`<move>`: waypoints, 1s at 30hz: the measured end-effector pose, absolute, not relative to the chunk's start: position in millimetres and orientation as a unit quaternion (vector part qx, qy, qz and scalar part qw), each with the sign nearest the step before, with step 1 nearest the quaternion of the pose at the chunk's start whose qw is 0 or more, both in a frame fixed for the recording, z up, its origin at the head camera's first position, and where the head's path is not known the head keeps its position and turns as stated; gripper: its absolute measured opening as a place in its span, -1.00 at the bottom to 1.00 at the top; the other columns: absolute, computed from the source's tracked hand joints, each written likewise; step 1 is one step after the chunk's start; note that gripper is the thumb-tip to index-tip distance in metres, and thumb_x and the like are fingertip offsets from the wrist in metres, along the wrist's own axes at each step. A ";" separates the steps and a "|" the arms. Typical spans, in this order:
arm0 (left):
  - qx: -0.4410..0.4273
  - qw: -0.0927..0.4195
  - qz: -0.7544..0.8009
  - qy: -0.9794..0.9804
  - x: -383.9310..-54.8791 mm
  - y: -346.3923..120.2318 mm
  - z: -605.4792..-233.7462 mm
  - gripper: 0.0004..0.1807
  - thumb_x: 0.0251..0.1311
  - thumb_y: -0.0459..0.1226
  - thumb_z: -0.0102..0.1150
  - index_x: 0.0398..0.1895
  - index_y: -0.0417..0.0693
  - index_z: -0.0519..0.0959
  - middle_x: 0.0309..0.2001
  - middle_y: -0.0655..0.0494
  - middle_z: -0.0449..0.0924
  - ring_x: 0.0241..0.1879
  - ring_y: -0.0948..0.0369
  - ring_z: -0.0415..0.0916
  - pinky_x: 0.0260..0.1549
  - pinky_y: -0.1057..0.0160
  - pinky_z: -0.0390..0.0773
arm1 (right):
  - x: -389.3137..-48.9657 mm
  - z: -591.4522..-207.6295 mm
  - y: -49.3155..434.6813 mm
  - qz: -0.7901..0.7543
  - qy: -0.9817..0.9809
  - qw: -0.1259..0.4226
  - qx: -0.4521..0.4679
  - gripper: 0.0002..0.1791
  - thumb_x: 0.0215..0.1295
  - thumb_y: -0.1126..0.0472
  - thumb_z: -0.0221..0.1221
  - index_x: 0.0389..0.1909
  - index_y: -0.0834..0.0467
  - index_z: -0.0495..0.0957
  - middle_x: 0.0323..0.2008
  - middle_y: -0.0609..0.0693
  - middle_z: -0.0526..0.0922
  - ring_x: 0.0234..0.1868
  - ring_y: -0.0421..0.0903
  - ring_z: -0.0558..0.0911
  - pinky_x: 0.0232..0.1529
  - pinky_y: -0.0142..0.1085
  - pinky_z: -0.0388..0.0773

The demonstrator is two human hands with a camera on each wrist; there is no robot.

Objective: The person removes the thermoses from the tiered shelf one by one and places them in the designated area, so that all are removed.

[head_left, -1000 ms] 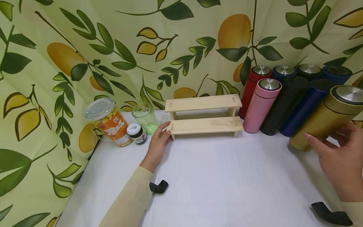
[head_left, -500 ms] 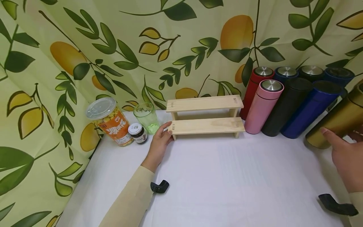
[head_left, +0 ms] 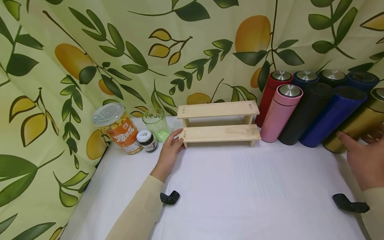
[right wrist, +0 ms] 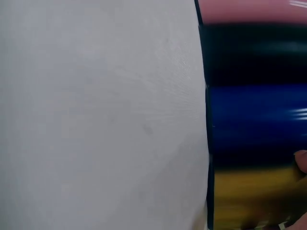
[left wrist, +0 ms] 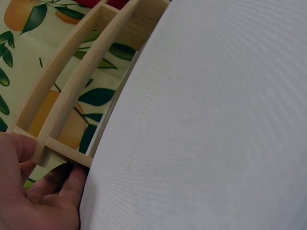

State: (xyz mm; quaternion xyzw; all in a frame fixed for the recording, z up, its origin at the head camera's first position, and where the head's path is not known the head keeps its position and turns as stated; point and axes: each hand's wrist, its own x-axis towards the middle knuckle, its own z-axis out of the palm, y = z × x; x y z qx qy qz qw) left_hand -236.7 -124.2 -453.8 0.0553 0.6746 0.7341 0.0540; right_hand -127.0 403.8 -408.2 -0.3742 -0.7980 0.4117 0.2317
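Note:
My left hand (head_left: 168, 151) grips the left end of a small two-step wooden shelf (head_left: 220, 133). In the left wrist view its thumb (left wrist: 21, 143) lies against the upper side of that end, and the other fingers curl beside the leg. At the right, my right hand (head_left: 364, 163) holds a gold thermos flask (head_left: 361, 121) around its lower body. The flask stands at the end of the front row, alongside a blue flask (head_left: 333, 116); the right wrist view shows their lower bodies close together. Part of the right hand is cut off by the frame edge.
Pink (head_left: 281, 113), black (head_left: 306, 113) and red (head_left: 273, 96) flasks stand right of the shelf, with several more behind. To its left are a green glass (head_left: 156, 125), a small dark jar (head_left: 147, 141) and a popcorn tub (head_left: 120, 130). A patterned curtain (head_left: 195, 40) hangs behind.
My right hand has moved the gold flask rightward and back, from tilted in front of the row to a place beside the blue flask. My left hand has stayed on the shelf.

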 end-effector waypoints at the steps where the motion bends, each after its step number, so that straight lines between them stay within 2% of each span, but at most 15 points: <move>1: 0.054 0.055 0.735 0.674 -236.6 -124.4 -453.6 -0.48 0.69 -0.38 0.00 0.63 -0.08 0.38 0.42 -0.30 0.47 0.41 -0.06 0.47 0.31 0.14 0.59 | -128.2 -408.0 404.0 0.409 -0.800 0.234 -0.372 -0.13 0.63 0.01 0.19 0.75 -0.31 -0.08 0.70 -0.02 0.10 0.66 -0.04 0.16 0.60 -0.22 0.15; 8: 0.052 0.057 0.731 0.678 -236.9 -123.4 -452.8 -0.47 0.70 -0.37 0.00 0.64 -0.06 0.38 0.45 -0.28 0.45 0.43 -0.04 0.45 0.32 0.14 0.58 | -131.2 -405.1 405.4 0.415 -0.804 0.215 -0.368 -0.11 0.65 0.05 0.17 0.77 -0.26 -0.15 0.72 0.01 0.06 0.67 -0.02 0.13 0.62 -0.17 0.11; 13: 0.049 0.058 0.727 0.682 -236.8 -124.1 -452.3 -0.48 0.70 -0.36 0.00 0.64 -0.05 0.38 0.45 -0.27 0.46 0.43 -0.04 0.46 0.33 0.12 0.58 | -130.3 -405.8 406.9 0.419 -0.806 0.191 -0.371 -0.09 0.66 0.08 0.15 0.78 -0.22 -0.19 0.73 0.03 0.03 0.68 0.03 0.12 0.61 -0.12 0.15; 21: 0.046 0.057 0.730 0.680 -240.6 -123.5 -454.4 -0.48 0.70 -0.36 0.01 0.64 -0.03 0.39 0.45 -0.26 0.46 0.42 -0.04 0.46 0.32 0.13 0.58 | -126.6 -407.0 406.9 0.428 -0.809 0.203 -0.349 -0.08 0.64 0.09 0.18 0.78 -0.21 -0.16 0.72 0.05 0.04 0.68 0.00 0.11 0.62 -0.19 0.13; 24: 0.048 0.057 0.729 0.680 -241.1 -123.3 -456.0 -0.47 0.70 -0.37 0.01 0.65 -0.03 0.38 0.46 -0.27 0.45 0.42 -0.04 0.46 0.32 0.14 0.59 | -121.4 -406.4 406.0 0.426 -0.801 0.228 -0.353 -0.12 0.62 0.08 0.20 0.76 -0.22 -0.05 0.69 -0.03 0.12 0.62 -0.14 0.20 0.55 -0.33 0.21; 27: 0.046 0.054 0.717 0.694 -240.4 -123.5 -456.8 -0.44 0.68 -0.37 0.03 0.67 -0.02 0.37 0.48 -0.26 0.43 0.43 -0.04 0.46 0.32 0.12 0.58 | -115.8 -406.5 407.2 0.432 -0.784 0.279 -0.348 -0.21 0.62 0.06 0.22 0.72 -0.21 0.10 0.49 -0.25 0.33 0.40 -0.37 0.39 0.38 -0.50 0.31; 30: 0.044 0.050 0.673 0.736 -237.9 -124.5 -455.2 -0.39 0.67 -0.33 0.09 0.70 0.06 0.32 0.53 -0.19 0.40 0.45 -0.01 0.44 0.35 0.09 0.56 | -110.5 -402.8 405.1 0.426 -0.779 0.309 -0.343 -0.31 0.66 0.01 0.17 0.69 -0.23 0.17 0.34 -0.45 0.32 0.21 -0.56 0.37 0.25 -0.56 0.32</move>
